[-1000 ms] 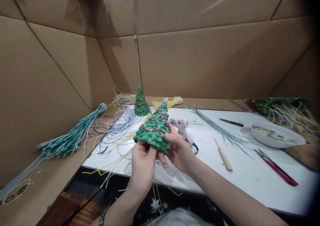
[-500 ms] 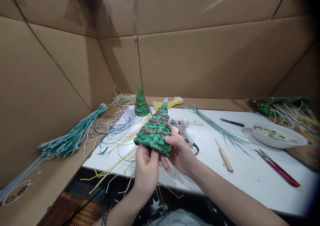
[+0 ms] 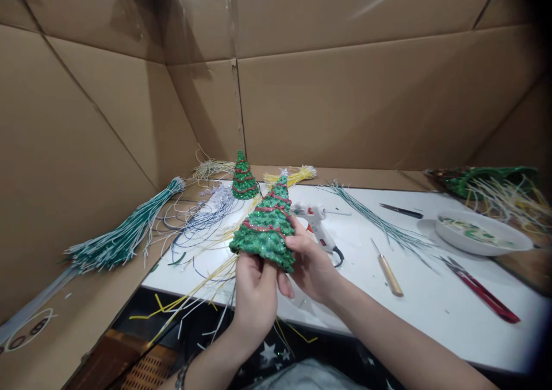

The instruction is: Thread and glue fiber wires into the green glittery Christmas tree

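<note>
Tilted in front of me is a glittery green miniature Christmas tree with red garland lines and a pale star on its tip. My left hand grips it from below, its fingertips hidden under the base. On the tree's right side, my right hand is closed with the thumb against the lower tier. Yellow and white wires trail out to the left beneath the base. Behind it stands a second green tree, upright. A white glue gun lies just beyond my right hand.
Green wires lie bundled at left and spread at right. On the white table rest an awl, red-handled snips, a dark pointed tool and a white bowl. Cardboard walls enclose the back and left.
The tree in my hands has turned very slightly, and my left hand has shifted a little to the right. The loose yellow and white wire ends have moved slightly left.
</note>
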`<state>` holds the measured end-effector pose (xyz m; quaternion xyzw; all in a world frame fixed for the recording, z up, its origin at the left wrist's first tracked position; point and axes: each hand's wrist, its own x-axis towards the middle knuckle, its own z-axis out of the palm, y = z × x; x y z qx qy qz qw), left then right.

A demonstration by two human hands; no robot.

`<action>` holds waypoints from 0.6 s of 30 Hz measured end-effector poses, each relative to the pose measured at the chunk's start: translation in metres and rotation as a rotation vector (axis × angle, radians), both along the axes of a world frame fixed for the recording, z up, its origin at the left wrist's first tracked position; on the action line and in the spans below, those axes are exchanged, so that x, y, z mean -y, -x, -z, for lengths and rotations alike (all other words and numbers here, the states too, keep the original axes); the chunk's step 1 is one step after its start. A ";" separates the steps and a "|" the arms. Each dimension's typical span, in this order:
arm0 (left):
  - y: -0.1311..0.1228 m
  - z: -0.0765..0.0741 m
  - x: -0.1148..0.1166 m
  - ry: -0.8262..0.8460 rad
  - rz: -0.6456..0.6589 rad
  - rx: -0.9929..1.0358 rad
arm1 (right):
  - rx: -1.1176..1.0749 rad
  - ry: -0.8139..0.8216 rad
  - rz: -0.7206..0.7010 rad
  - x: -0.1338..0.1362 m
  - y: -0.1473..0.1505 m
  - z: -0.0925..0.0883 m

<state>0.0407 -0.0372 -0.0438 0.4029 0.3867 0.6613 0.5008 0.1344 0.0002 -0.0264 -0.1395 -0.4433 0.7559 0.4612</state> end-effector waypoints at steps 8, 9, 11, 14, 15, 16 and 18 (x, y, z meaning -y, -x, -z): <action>-0.004 0.003 0.001 -0.041 -0.020 0.023 | 0.009 0.007 -0.005 -0.002 0.000 0.005; -0.004 0.003 0.001 -0.044 -0.022 0.026 | 0.005 0.005 -0.003 -0.002 0.000 0.006; -0.004 0.001 0.001 -0.042 -0.015 0.019 | 0.007 0.003 0.000 -0.003 0.000 0.007; -0.003 -0.003 0.002 -0.041 0.000 -0.009 | 0.026 -0.015 0.008 -0.002 0.001 0.007; -0.003 -0.004 0.002 -0.044 0.000 -0.018 | 0.032 -0.023 0.014 -0.001 0.001 0.007; -0.003 -0.005 0.002 -0.051 -0.004 -0.024 | 0.037 -0.030 0.020 -0.001 0.001 0.006; -0.003 -0.005 0.003 -0.073 -0.003 -0.044 | 0.043 -0.039 0.030 0.001 0.000 0.004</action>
